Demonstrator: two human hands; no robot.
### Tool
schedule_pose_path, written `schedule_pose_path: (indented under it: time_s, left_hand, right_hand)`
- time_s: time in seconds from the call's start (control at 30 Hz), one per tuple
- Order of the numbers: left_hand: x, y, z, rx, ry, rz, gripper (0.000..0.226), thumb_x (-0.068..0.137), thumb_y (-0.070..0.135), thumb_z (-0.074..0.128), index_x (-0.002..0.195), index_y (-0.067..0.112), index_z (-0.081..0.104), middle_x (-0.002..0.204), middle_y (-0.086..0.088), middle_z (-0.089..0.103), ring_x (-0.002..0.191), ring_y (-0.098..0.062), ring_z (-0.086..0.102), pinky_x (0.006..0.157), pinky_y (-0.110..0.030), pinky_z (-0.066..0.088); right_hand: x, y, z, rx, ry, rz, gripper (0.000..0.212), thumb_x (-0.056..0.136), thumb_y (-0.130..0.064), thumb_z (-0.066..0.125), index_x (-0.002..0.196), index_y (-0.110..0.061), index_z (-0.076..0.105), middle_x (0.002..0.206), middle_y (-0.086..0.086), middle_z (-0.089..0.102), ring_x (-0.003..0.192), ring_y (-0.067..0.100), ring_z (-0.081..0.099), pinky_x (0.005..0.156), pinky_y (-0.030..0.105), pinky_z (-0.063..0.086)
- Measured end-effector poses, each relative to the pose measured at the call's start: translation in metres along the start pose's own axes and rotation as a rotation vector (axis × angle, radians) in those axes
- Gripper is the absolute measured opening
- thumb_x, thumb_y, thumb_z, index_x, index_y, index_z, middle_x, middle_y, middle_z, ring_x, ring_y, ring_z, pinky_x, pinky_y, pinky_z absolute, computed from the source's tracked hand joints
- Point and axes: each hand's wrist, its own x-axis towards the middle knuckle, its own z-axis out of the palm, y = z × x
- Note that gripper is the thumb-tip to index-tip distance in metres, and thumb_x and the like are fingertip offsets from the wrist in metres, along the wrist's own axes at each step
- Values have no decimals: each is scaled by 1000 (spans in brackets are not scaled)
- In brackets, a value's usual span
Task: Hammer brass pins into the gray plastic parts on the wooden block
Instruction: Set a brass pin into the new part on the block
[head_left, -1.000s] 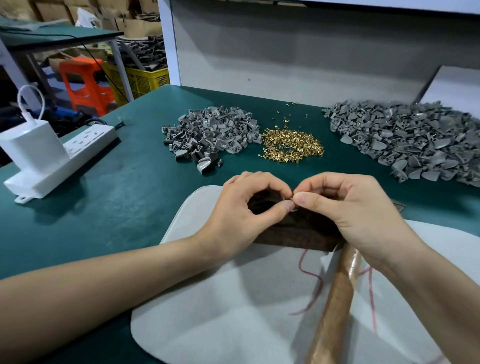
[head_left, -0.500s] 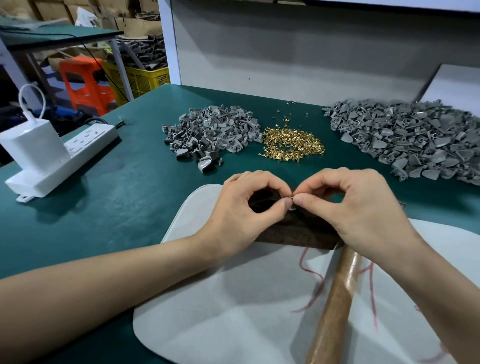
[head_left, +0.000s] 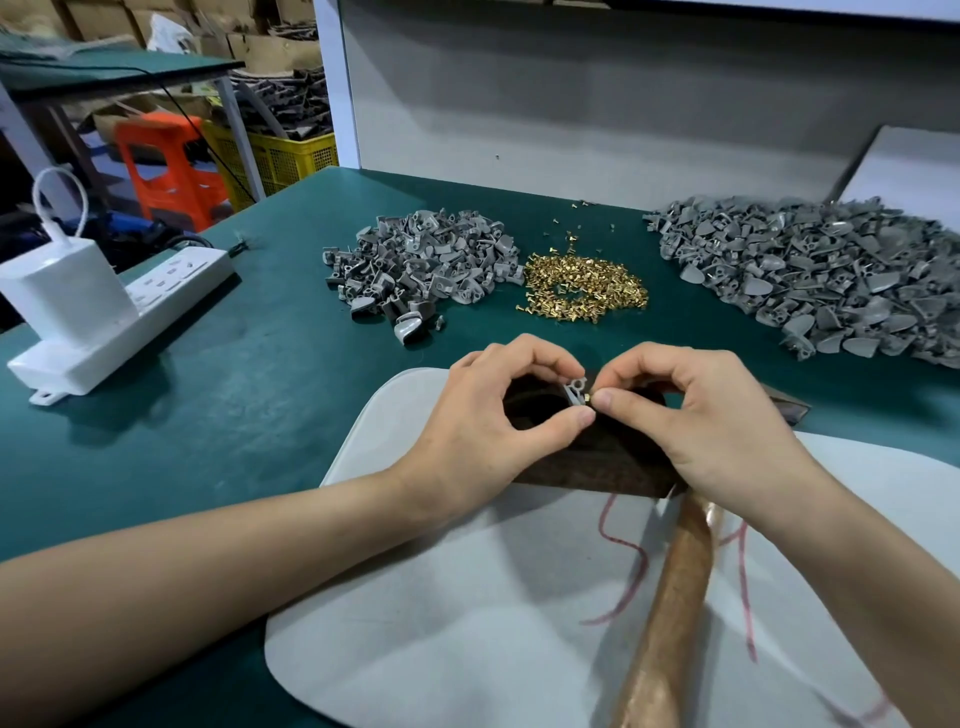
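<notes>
Head view.

1. The left grip is pinching a gray plastic part between the tips of the thumb and forefinger. The other fingers are curling inward.
2. The right grip is pinching a brass pin between the thumb and forefinger. The pin is touching the side of the part that faces the right grip.
3. Both grips are meeting tip to tip over the wooden block, which is lying directly beneath them. Whether the part is resting on the block or being held just above it cannot be told.
4. The block is sitting on a pale gray mat that is spreading out below both wrists on the green tabletop.
5. A wooden hammer handle is lying on the mat, running from under the right wrist toward the near edge of the view. The hammer head is hidden beneath the right grip.
6. A heap of loose brass pins is lying just beyond the two grips.
7. A smaller heap of gray parts is lying beyond the left grip, just beside the pins.
8. A larger heap of gray parts is lying beyond and outboard of the right grip.
9. A white power strip carrying a white charger is lying well apart from the left grip, on its outer side.
</notes>
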Motion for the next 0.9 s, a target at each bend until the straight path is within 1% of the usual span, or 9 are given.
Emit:
schedule_pose_path:
  time_s: [0.13,0.23,0.3,0.4,0.5,0.67,0.77,0.9]
  left_hand:
    - [1,0,0,1,-1,0,21,75,33,71,93,31,61,92,12,66,98,-9,61,99,-48,41]
    - [0,-1,0,-7,3,-1,20,74,33,71,91,32,61,89,14,65,94,-9,61,98,-49,42]
    - [0,-1,0,-10,6,1,19,74,33,71,90,33,61,87,14,65,93,-10,61,97,-50,42]
    - [1,-2,1,-10,7,9,18,74,33,72,90,33,62,85,17,64,91,-9,60,96,-50,42]
    - [1,-2,1,-16,4,15,18,74,33,71,90,34,62,82,23,63,88,-6,59,95,-49,42]
    - [1,-2,1,-9,0,27,18,75,33,71,91,34,64,83,31,60,86,0,56,95,-45,43]
    - [1,-3,1,-11,-5,33,18,75,33,71,92,32,65,83,31,60,86,0,56,95,-44,43]
    - [1,-4,1,-13,-6,36,18,75,33,71,91,31,66,82,32,60,84,2,55,93,-40,44]
  right_hand:
    - [1,1,0,-9,-25,-18,10,83,-33,65,81,-43,62,84,-16,66,99,16,56,94,59,37]
    - [1,0,0,-25,-34,-49,6,79,-38,59,83,-42,60,91,-17,62,103,15,53,95,59,35]
    - [1,1,0,-20,-33,-59,6,80,-36,59,82,-42,60,93,-17,61,105,15,52,95,59,34]
    - [1,3,0,-25,-33,-57,3,80,-36,59,80,-38,62,92,-18,62,105,14,52,96,59,34]
    - [0,5,0,-33,-28,-54,8,82,-33,61,74,-34,63,91,-18,62,105,14,52,97,58,33]
    - [1,5,0,-62,-27,-64,11,82,-32,61,72,-35,61,90,-21,60,106,12,50,96,58,34]
    - [1,4,-1,-84,-27,-79,11,81,-34,61,71,-36,60,89,-23,60,105,10,48,95,58,34]
    - [1,6,0,-92,-16,-90,15,83,-29,63,71,-36,60,89,-24,59,103,9,48,93,59,35]
